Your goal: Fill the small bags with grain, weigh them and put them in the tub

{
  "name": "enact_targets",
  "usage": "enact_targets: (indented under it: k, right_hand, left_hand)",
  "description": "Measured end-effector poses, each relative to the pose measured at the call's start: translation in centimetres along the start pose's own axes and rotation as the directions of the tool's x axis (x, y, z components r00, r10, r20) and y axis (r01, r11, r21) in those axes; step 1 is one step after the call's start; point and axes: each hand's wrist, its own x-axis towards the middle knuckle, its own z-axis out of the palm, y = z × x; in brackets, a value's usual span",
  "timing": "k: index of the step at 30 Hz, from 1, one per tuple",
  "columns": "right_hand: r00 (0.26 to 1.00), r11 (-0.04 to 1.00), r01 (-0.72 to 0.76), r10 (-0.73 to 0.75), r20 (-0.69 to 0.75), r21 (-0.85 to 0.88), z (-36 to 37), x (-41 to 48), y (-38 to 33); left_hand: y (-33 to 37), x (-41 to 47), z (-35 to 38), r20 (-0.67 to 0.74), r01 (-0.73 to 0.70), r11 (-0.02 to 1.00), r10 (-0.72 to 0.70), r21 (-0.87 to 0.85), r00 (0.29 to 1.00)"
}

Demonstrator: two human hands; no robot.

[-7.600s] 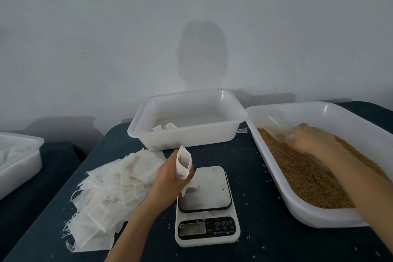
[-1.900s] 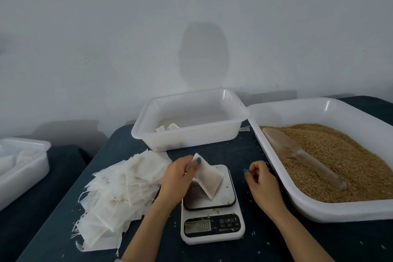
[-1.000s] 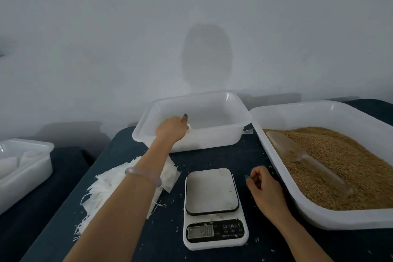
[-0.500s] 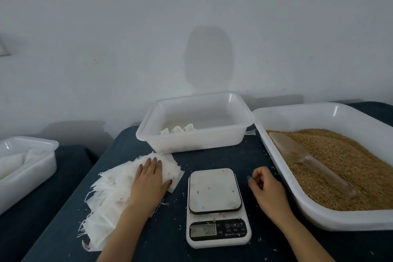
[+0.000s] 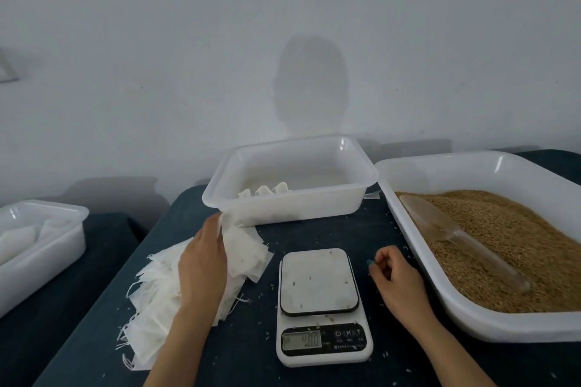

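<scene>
Just left of the scale (image 5: 319, 281), the left hand (image 5: 202, 264) lies on the pile of empty bags (image 5: 151, 302), fingers bent round the edge of the top bag (image 5: 245, 248) — so it is the nearer hand — while the right hand (image 5: 397, 280), just right of the scale, sits loosely curled, holding nothing I can see.

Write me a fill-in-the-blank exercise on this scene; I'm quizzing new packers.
The scoop lies on the ____ in the tray.
The left hand is on the pile of empty ____.
The right hand rests between the tray and the ____.
The tub shows ____ bags.
Missing words: grain; bags; scale; three.
</scene>
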Motion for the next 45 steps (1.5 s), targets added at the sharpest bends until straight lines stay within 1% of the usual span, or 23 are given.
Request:
enact_targets:
  k: [1, 2, 3, 4, 5, 6, 7, 8, 9, 11, 13, 15, 17, 21, 22, 25, 28, 29, 30, 33, 38, 41, 45]
  right_hand:
    - [1.000, 1.000, -0.003, 0.003, -0.003, 0.008, 0.0, 0.0, 0.0]
    - [1.000, 1.000, -0.004, 0.004, -0.006, 0.019, 0.0, 0.0, 0.0]
    - [1.000, 0.999, -0.003, 0.003, -0.008, 0.037, 0.0, 0.0, -0.1]
    - [1.000, 0.998, 0.001, 0.000, -0.012, 0.060, 0.0, -0.1, -0.1]
    - [1.000, 0.996, 0.006, -0.004, -0.015, 0.085, -0.1, -0.1, -0.2]
    - [1.000, 0.994, 0.014, -0.012, -0.020, 0.111, -0.1, -0.1, -0.4]
    - [1.000, 0.991, 0.026, -0.023, -0.022, 0.135, -0.2, -0.2, -0.7]
    - [0.999, 0.987, 0.040, -0.038, -0.016, 0.155, -0.2, -0.3, -1.0]
    - [0.998, 0.983, 0.059, -0.059, -0.002, 0.174, -0.2, -0.4, -1.5]
    - [0.991, 0.968, 0.106, -0.121, 0.052, 0.227, -0.1, -0.6, -2.8]
    - [0.977, 0.949, 0.133, -0.173, 0.121, 0.285, 0.2, -0.8, -4.4]
    - [0.968, 0.946, 0.151, -0.201, 0.153, 0.285, 0.5, -0.8, -5.8]
    - [0.964, 0.956, 0.172, -0.213, 0.159, 0.237, 0.7, -0.6, -6.7]
    - [0.971, 0.969, 0.181, -0.203, 0.124, 0.171, 0.7, -0.3, -7.3]
    - [0.973, 0.971, 0.183, -0.201, 0.110, 0.157, 0.5, -0.2, -7.2]
    - [0.976, 0.980, 0.161, -0.176, 0.130, 0.121, -0.2, 0.2, -6.8]
    - [0.967, 0.977, 0.185, -0.201, 0.159, 0.107, -0.7, 0.4, -6.8]
    - [0.964, 0.972, 0.198, -0.216, 0.155, 0.126, -0.9, 0.4, -7.0]
    - [0.961, 0.964, 0.203, -0.230, 0.153, 0.169, -0.9, 0.3, -7.1]
    - [0.950, 0.937, 0.233, -0.276, 0.145, 0.259, -1.2, 0.4, -7.5]
    - [0.936, 0.927, 0.295, -0.328, 0.124, 0.230, -1.4, 0.3, -7.8]
    - [0.919, 0.908, 0.343, -0.378, 0.116, 0.240, -1.7, 0.0, -8.3]
    - [0.878, 0.885, 0.452, -0.464, 0.118, 0.116, -2.0, -0.4, -8.7]
  left_hand:
    - [0.5, 0.2, -0.1, -0.055, 0.077, 0.992, -0.083, -0.097, 0.995]
    - [1.1, 0.3, -0.2, -0.070, 0.177, 0.952, -0.201, -0.250, 0.977]
    - [1.7, 0.3, -0.2, -0.020, 0.301, 0.848, -0.344, -0.436, 0.939]
    - [2.4, 0.2, -0.2, 0.095, 0.422, 0.673, -0.466, -0.607, 0.880]
    - [3.1, 0.0, -0.1, 0.249, 0.521, 0.447, -0.536, -0.727, 0.807]
    - [3.9, -0.4, 0.2, 0.409, 0.587, 0.206, -0.539, -0.783, 0.736]
    - [4.7, -0.9, 0.5, 0.538, 0.618, -0.005, -0.498, -0.786, 0.680]
    - [5.5, -1.5, 0.8, 0.629, 0.637, -0.159, -0.450, -0.755, 0.634]
    - [6.2, -2.2, 1.1, 0.692, 0.655, -0.251, -0.404, -0.712, 0.598]
    - [7.6, -3.6, 1.5, 0.764, 0.697, -0.317, -0.321, -0.644, 0.560]
    - [8.8, -4.7, 1.9, 0.784, 0.730, -0.291, -0.284, -0.618, 0.551]
    - [9.6, -5.3, 2.2, 0.774, 0.745, -0.224, -0.279, -0.628, 0.569]
    - [10.2, -5.5, 2.4, 0.763, 0.751, -0.174, -0.278, -0.637, 0.584]
    - [10.5, -5.9, 2.5, 0.740, 0.735, -0.137, -0.263, -0.664, 0.619]
    - [10.3, -6.0, 2.6, 0.720, 0.729, -0.079, -0.262, -0.680, 0.643]
    - [9.4, -5.9, 2.4, 0.639, 0.686, 0.216, -0.252, -0.695, 0.727]
    - [8.8, -5.2, 2.0, 0.509, 0.518, 0.535, -0.181, -0.667, 0.842]
    - [8.8, -5.0, 1.9, 0.483, 0.465, 0.603, -0.147, -0.648, 0.863]
    - [8.9, -4.8, 1.8, 0.470, 0.434, 0.636, -0.124, -0.638, 0.874]
    - [9.0, -4.5, 1.6, 0.465, 0.419, 0.637, -0.107, -0.647, 0.879]
    - [9.6, -4.2, 1.1, 0.400, 0.371, 0.618, -0.098, -0.693, 0.911]
    - [10.0, -4.1, 1.1, 0.393, 0.393, 0.581, -0.133, -0.713, 0.910]
    - [9.9, -4.1, 1.2, 0.384, 0.415, 0.565, -0.181, -0.713, 0.905]
